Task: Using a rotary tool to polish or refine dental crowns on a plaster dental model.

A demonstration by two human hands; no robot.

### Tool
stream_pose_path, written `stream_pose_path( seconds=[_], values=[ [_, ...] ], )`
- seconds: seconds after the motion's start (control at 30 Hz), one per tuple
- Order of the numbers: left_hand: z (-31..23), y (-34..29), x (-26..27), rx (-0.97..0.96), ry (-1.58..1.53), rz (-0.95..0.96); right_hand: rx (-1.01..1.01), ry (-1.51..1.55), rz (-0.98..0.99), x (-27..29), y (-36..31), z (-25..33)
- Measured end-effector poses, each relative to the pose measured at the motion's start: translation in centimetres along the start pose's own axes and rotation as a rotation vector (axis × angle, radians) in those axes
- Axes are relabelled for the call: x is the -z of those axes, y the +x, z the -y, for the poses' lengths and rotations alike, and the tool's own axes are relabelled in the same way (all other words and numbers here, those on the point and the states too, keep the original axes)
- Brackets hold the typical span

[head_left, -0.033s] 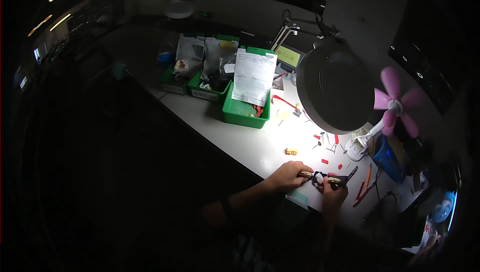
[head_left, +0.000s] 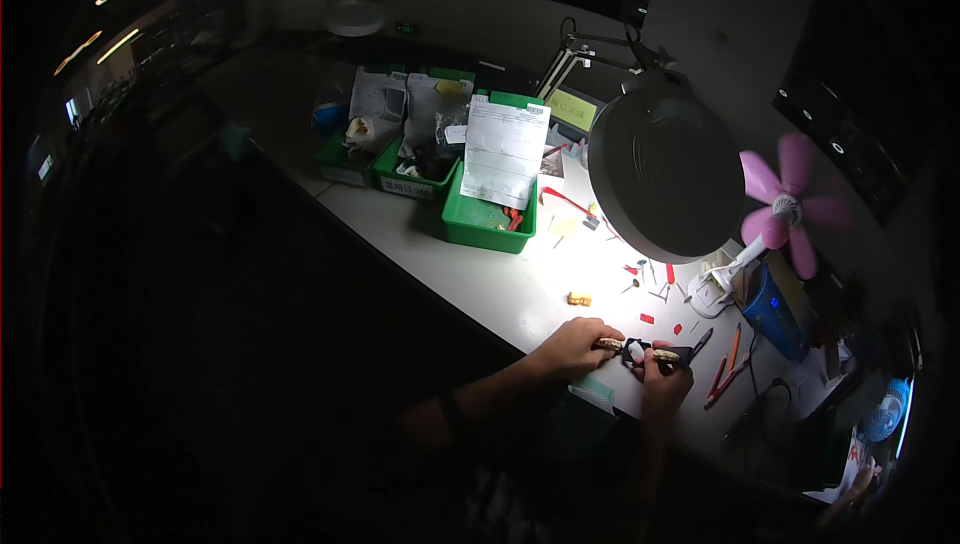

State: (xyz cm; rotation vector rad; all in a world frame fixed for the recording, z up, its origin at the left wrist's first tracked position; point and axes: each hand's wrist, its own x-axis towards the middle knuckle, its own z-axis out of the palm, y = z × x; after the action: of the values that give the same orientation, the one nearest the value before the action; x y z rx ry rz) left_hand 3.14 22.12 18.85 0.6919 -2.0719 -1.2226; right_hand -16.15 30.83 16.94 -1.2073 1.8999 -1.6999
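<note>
Both my hands are together over the front part of the white bench (head_left: pixel 440 264), under bright light. My left hand (head_left: pixel 572 346) is closed on a small cream and dark piece (head_left: pixel 609 344) that looks like part of a dental model. My right hand (head_left: pixel 666 390) is closed around the other side, where a similar cream, tooth-like part (head_left: pixel 665 355) sits on black. Between them shows a black piece with a white middle (head_left: pixel 635 351). Whether these parts are joined I cannot tell. A small yellowish block (head_left: pixel 579 299) lies just beyond my left hand.
A large round lamp head (head_left: pixel 668 169) hangs over the bench. Green bins (head_left: pixel 488 235) with papers stand at the back left. Small shanked tools (head_left: pixel 641 269) and red scraps (head_left: pixel 647 319) lie beyond my hands. Pencils (head_left: pixel 735 346), a pink fan (head_left: pixel 787 209) and a blue container (head_left: pixel 775 314) are at right.
The whole view has shifted very slightly, and the fan's blades have turned. My hands keep the same hold on the pieces.
</note>
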Motion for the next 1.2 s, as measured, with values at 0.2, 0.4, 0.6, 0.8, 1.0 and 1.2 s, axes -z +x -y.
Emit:
stream_pose_path(
  seconds=[0.2,0.4,0.6,0.8,1.0,1.2],
  values=[
    [-0.2,0.6,-0.8,0.054,-0.028,-0.011,0.052,-0.038,-0.081,-0.7,-0.2,0.3],
    [-0.8,-0.1,-0.5,0.127,-0.054,0.033,0.032,-0.028,-0.078,-0.8,-1.2,0.4],
    [-1.3,-0.2,-0.4,0.131,-0.146,-0.023,0.102,0.046,-0.063,-1.0,-0.8,-0.3],
    [-0.2,0.8,-0.6,0.147,-0.454,0.054,0.096,0.094,0.091,0.2,-0.5,0.2],
    [-0.9,0.4,1.0,0.276,-0.447,0.083,0.254,0.049,0.173,-0.9,-0.9,3.2],
    [-1.0,0.6,0.0,0.241,-0.433,0.033,0.187,0.065,0.173,-0.2,-1.3,2.9]
  ],
)
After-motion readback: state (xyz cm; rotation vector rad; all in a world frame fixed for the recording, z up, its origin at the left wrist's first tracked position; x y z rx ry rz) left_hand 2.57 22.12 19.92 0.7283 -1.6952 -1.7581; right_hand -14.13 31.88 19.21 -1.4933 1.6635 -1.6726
